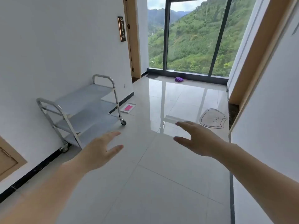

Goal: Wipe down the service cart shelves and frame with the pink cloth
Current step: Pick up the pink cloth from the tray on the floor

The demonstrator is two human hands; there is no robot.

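A steel service cart with three grey shelves and looped handles stands on castors against the left wall. The pink cloth lies folded on a white tray on the floor just past the cart's far end. My left hand is stretched out in the air, fingers straight, in front of the cart's near end and holding nothing. My right hand is also held out over the floor with straight fingers, empty, well right of the cart.
Glossy tiled floor runs ahead to a tall window. A purple cloth lies by the window sill. A cat-shaped mat sits at a doorway on the right. White walls close both sides.
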